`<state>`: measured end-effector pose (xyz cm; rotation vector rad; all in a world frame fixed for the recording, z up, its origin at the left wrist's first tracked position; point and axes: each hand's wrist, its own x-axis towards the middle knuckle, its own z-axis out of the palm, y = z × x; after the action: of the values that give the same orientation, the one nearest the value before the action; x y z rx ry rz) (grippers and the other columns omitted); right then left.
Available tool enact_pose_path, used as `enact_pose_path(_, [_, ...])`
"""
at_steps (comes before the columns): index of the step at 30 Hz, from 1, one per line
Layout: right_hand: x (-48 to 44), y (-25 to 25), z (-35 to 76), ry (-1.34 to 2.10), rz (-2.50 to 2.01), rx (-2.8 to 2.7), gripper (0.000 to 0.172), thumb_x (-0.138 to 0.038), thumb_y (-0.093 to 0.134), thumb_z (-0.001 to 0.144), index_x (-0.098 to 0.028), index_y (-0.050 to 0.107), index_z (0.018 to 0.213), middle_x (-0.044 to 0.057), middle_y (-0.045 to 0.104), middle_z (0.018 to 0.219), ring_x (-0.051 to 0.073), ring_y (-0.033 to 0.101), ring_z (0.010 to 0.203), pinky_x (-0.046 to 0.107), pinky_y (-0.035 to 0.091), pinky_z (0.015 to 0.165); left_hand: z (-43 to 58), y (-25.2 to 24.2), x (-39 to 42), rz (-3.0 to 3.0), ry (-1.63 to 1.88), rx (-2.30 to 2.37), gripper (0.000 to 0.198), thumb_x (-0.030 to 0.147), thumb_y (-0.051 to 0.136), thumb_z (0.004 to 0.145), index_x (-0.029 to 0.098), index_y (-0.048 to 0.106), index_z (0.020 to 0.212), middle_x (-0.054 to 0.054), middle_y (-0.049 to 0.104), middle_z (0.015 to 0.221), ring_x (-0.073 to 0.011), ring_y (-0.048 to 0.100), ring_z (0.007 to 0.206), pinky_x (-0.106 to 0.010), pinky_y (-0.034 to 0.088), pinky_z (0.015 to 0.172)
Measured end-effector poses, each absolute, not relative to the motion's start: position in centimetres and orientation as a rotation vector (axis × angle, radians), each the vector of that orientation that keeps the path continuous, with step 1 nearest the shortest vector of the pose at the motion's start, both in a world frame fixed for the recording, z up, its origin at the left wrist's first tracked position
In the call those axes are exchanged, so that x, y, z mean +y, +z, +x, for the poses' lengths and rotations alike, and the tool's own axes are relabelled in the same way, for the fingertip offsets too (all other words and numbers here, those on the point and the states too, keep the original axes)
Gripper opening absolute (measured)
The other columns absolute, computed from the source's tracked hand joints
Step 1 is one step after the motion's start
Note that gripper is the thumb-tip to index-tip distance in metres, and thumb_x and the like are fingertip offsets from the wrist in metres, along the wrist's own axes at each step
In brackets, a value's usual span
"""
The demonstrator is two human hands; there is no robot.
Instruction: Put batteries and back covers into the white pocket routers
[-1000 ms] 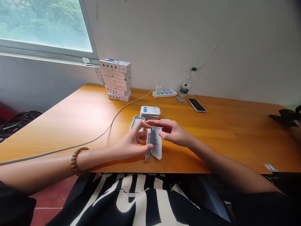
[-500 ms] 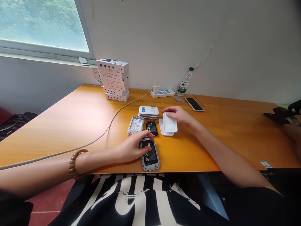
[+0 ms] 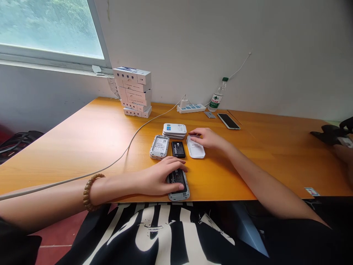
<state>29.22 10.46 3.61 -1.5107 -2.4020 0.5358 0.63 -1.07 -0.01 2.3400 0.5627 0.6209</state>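
My left hand (image 3: 165,176) lies over a grey-framed device (image 3: 180,195) with a black battery in it, at the table's front edge, fingers spread across its top. My right hand (image 3: 205,138) rests its fingertips on the upper end of a small stack of white covers (image 3: 196,148); its thumb and fingers are apart. Between the hands lies a loose black battery (image 3: 178,150) marked 3000mAh. Left of it are stacked open device bodies (image 3: 159,146) with a printed label inside. Behind the battery stands a pile of white devices (image 3: 174,129).
A stack of white boxes (image 3: 134,92) stands at the back left. A long cable (image 3: 121,156) crosses the table from the power strip (image 3: 191,108). A water bottle (image 3: 216,96) and a phone (image 3: 228,121) are behind. At the far right, part of another person's hand (image 3: 343,152) shows.
The white cover in my right hand has come down onto the other cover, and its fingers have loosened. My left hand has moved slightly right with the device and spread further over it.
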Motion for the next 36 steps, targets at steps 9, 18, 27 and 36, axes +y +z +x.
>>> enact_pose_path(9, [9.3,4.7,29.9,0.8,-1.631,-2.673,0.13,-0.068,0.089,0.061,-0.024,0.032,0.169,0.014,0.035,0.172,0.044,0.029,0.159,0.057,0.028,0.129,0.2,-0.2,-0.8,2.598,0.433,0.409,0.073,0.049,0.086,0.081,0.023,0.057,0.142,-0.021,0.049,0.16,-0.0466,0.039,0.152,-0.067,0.039,0.121])
enact_pose_path(18, [8.8,4.8,29.6,0.754,-1.636,-2.77,0.129,-0.063,0.087,0.067,-0.026,0.021,0.172,0.016,0.034,0.17,0.043,0.026,0.16,0.057,0.031,0.128,-1.1,2.4,0.7,2.617,0.775,0.369,0.046,0.047,0.071,0.096,0.026,0.061,0.135,-0.016,0.056,0.152,-0.0366,0.049,0.144,-0.056,0.042,0.122])
enact_pose_path(27, [8.8,4.6,29.7,0.764,-1.631,-2.771,0.13,-0.06,0.086,0.068,-0.026,0.016,0.172,0.016,0.034,0.169,0.046,0.028,0.158,0.06,0.033,0.125,-5.3,-0.2,9.7,2.506,0.637,0.786,0.101,0.066,0.088,0.071,0.029,0.04,0.152,-0.018,0.042,0.159,-0.0428,0.041,0.15,-0.065,0.036,0.124])
enact_pose_path(36, [8.6,4.8,29.6,0.722,-1.682,-2.744,0.132,-0.06,0.088,0.067,-0.027,0.015,0.172,0.016,0.027,0.173,0.048,0.022,0.16,0.064,0.026,0.127,-5.1,0.0,8.9,2.519,0.458,0.86,0.119,0.066,0.09,0.064,0.027,0.027,0.158,-0.02,0.044,0.155,-0.0457,0.046,0.144,-0.067,0.041,0.117])
